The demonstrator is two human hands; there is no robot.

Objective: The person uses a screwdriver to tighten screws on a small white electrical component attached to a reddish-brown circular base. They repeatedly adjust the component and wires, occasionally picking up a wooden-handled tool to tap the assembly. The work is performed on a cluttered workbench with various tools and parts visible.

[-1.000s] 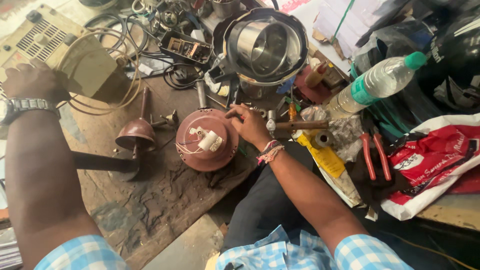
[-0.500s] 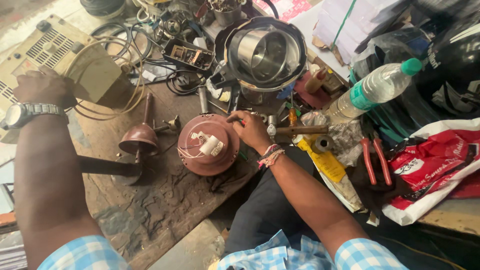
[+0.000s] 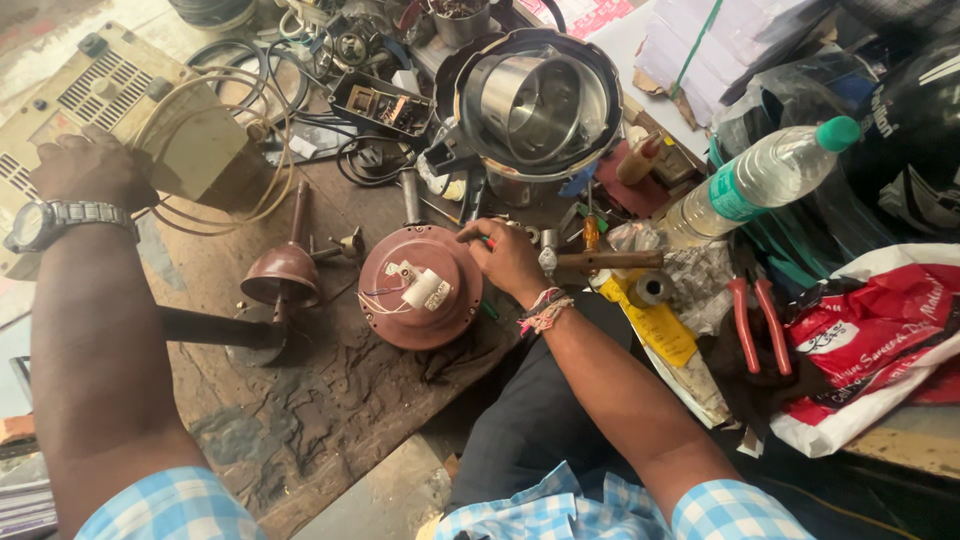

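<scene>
The round maroon motor housing (image 3: pixel 420 287) lies flat near the front edge of the worn wooden surface (image 3: pixel 330 400), a white capacitor block (image 3: pixel 425 290) and thin wires on its top. The right hand (image 3: pixel 510 258) rests at the housing's upper right rim, its grip curled shut around a slim tool with a red and green tip (image 3: pixel 487 241); how much of the tool it holds cannot be told. The left hand (image 3: pixel 90 170) sits well apart at the far left, its grip closed loosely over the corner of a beige metal box (image 3: pixel 150 120) with vent slots, beside loops of pale cable (image 3: pixel 250 140).

Open room is scarce: bare, cracked wood shows only in front of the housing, toward the surface's ragged near edge. A maroon bell-shaped cover on a rod (image 3: pixel 285 272) stands just left of the housing. Behind it crowd a shiny steel pot in a black ring (image 3: pixel 535 100) and tangled wires. To the right lie a wooden-handled hammer (image 3: pixel 600 260), a clear plastic bottle with a green cap (image 3: pixel 760 180), red-handled pliers (image 3: pixel 760 325) and a crinkled red and white bag (image 3: pixel 870 340).
</scene>
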